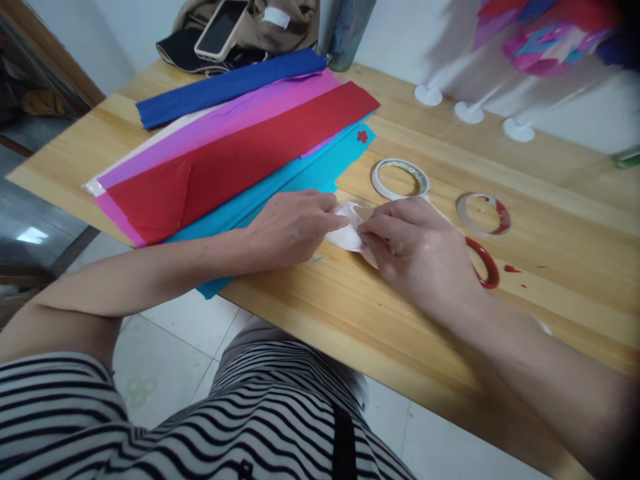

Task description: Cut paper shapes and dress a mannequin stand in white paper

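Between my two hands, just above the wooden table (295,293), is a small crumpled piece of white, thin paper (346,235). My left hand (295,227) grips its left side, fingers curled and thumb pressed along it. With thumb and fingertips together, my right hand (420,247) pinches its right side. The right fingertips partly hide the paper, so its full shape does not show. A roll of white tape (379,180) lies just beyond my right hand, and a red tape roll (487,262) is partly covered by that hand.
Folded crepe paper sheets, blue (230,89), red (240,163) and turquoise (310,175), lie at the left. Another tape roll (463,215) sits at the right. Colourful paper shapes (555,47) on white stands (469,112) line the wall. A phone (221,30) rests on a brown bag at the back.
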`<control>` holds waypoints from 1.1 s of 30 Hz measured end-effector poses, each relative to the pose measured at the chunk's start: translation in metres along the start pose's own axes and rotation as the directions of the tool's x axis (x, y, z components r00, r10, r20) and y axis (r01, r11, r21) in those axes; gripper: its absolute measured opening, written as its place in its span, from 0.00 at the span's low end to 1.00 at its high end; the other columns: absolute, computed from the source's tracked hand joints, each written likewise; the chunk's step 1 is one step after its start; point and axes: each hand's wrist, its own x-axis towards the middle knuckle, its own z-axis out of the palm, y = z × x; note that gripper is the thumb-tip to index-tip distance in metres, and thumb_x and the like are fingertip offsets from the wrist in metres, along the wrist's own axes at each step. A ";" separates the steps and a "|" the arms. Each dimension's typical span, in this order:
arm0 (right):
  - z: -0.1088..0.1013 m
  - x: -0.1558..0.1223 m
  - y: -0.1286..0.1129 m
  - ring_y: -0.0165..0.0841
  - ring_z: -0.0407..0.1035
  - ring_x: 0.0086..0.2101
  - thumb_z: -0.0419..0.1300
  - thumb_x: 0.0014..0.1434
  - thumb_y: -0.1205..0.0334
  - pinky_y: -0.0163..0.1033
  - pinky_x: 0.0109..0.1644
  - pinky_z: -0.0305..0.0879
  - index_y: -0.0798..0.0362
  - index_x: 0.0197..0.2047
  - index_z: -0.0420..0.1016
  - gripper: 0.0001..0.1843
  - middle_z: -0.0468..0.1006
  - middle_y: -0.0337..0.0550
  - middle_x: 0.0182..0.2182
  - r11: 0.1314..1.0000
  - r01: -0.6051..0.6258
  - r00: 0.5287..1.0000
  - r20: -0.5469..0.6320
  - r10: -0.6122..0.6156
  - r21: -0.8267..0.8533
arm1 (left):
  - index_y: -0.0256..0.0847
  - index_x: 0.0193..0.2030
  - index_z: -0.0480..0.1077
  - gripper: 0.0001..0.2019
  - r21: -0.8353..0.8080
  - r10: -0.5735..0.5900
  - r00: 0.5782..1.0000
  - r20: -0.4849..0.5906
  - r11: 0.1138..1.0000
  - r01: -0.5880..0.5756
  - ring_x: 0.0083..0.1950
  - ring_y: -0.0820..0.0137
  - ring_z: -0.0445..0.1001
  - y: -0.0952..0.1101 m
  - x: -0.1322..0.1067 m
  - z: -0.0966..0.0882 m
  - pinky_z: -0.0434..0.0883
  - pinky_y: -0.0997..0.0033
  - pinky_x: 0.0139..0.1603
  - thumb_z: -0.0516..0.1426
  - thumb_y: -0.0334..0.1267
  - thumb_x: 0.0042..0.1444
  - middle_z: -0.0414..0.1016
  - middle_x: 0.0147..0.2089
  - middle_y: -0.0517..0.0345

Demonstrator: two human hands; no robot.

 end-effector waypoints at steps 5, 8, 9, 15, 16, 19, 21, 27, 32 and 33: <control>0.001 -0.002 0.000 0.47 0.75 0.36 0.59 0.66 0.68 0.49 0.35 0.75 0.55 0.37 0.82 0.09 0.82 0.52 0.34 1.000 0.006 1.000 -0.006 -0.006 0.005 | 0.47 0.59 0.74 0.18 0.002 -0.058 0.998 -0.029 0.998 0.058 0.45 0.70 0.77 -0.003 0.002 -0.002 0.71 0.71 0.38 0.47 0.31 0.73 0.77 0.45 0.59; -0.002 -0.004 0.000 0.46 0.75 0.37 0.58 0.68 0.66 0.49 0.36 0.75 0.53 0.37 0.82 0.11 0.82 0.51 0.35 1.000 -0.003 1.000 -0.004 0.003 0.027 | 0.48 0.65 0.69 0.21 -0.003 -0.075 0.991 -0.112 0.997 0.076 0.52 0.69 0.76 -0.004 0.002 -0.005 0.74 0.70 0.43 0.44 0.31 0.74 0.76 0.54 0.57; -0.003 -0.005 0.000 0.46 0.75 0.37 0.57 0.68 0.66 0.49 0.36 0.75 0.53 0.38 0.82 0.11 0.82 0.51 0.35 0.999 -0.011 1.000 0.004 0.011 0.034 | 0.47 0.67 0.67 0.22 0.015 -0.057 0.987 -0.150 0.998 0.060 0.56 0.67 0.75 -0.004 0.001 -0.005 0.75 0.69 0.46 0.43 0.30 0.73 0.74 0.58 0.55; -0.009 -0.006 -0.004 0.47 0.76 0.38 0.56 0.69 0.67 0.50 0.38 0.74 0.56 0.40 0.85 0.14 0.84 0.54 0.37 0.998 -0.039 0.998 0.051 0.036 0.046 | 0.47 0.67 0.65 0.25 0.100 0.189 0.963 -0.192 0.980 -0.173 0.76 0.57 0.58 -0.006 -0.002 0.003 0.66 0.51 0.71 0.47 0.23 0.69 0.57 0.77 0.50; -0.009 -0.006 -0.004 0.47 0.76 0.38 0.56 0.69 0.67 0.50 0.38 0.75 0.56 0.40 0.85 0.14 0.84 0.55 0.38 0.998 -0.039 0.998 0.051 0.037 0.051 | 0.46 0.66 0.66 0.24 0.097 0.210 0.961 -0.182 0.976 -0.195 0.79 0.57 0.54 -0.006 -0.002 0.005 0.62 0.50 0.74 0.47 0.22 0.69 0.54 0.79 0.51; -0.010 -0.006 -0.005 0.48 0.76 0.37 0.56 0.68 0.67 0.51 0.37 0.75 0.57 0.40 0.85 0.14 0.85 0.56 0.38 0.998 -0.034 0.999 0.044 0.031 0.061 | 0.40 0.59 0.70 0.20 0.080 0.240 0.953 -0.184 0.970 -0.229 0.82 0.54 0.46 -0.006 -0.002 0.006 0.58 0.50 0.77 0.44 0.22 0.70 0.53 0.79 0.48; -0.011 -0.006 -0.004 0.48 0.77 0.37 0.56 0.68 0.67 0.51 0.37 0.76 0.57 0.41 0.86 0.14 0.85 0.56 0.38 0.996 -0.036 0.999 0.042 0.032 0.078 | 0.38 0.54 0.72 0.20 0.059 0.245 0.955 -0.168 0.969 -0.238 0.82 0.54 0.45 -0.006 -0.002 0.006 0.57 0.48 0.77 0.42 0.23 0.70 0.56 0.78 0.48; -0.019 -0.006 0.001 0.48 0.79 0.38 0.57 0.65 0.71 0.51 0.39 0.77 0.58 0.40 0.85 0.13 0.86 0.56 0.37 0.980 -0.124 0.992 0.053 0.117 0.156 | 0.48 0.48 0.75 0.25 -0.057 0.238 0.962 -0.132 0.967 -0.247 0.81 0.62 0.40 -0.008 0.002 0.008 0.56 0.42 0.75 0.39 0.24 0.64 0.63 0.75 0.63; -0.022 -0.009 0.004 0.45 0.80 0.38 0.57 0.63 0.71 0.50 0.39 0.77 0.52 0.39 0.84 0.13 0.86 0.51 0.37 0.972 -0.125 0.990 0.087 0.110 0.198 | 0.42 0.47 0.73 0.23 -0.046 0.232 0.967 -0.102 0.970 -0.238 0.81 0.61 0.43 -0.006 0.002 0.005 0.56 0.46 0.74 0.40 0.23 0.63 0.59 0.77 0.58; -0.022 -0.009 0.004 0.46 0.80 0.38 0.57 0.64 0.70 0.50 0.39 0.77 0.51 0.38 0.84 0.12 0.86 0.50 0.38 0.970 -0.133 0.988 0.102 0.114 0.204 | 0.40 0.48 0.73 0.23 -0.030 0.236 0.968 -0.089 0.970 -0.239 0.81 0.60 0.44 -0.006 0.002 0.004 0.56 0.47 0.75 0.39 0.22 0.64 0.57 0.77 0.54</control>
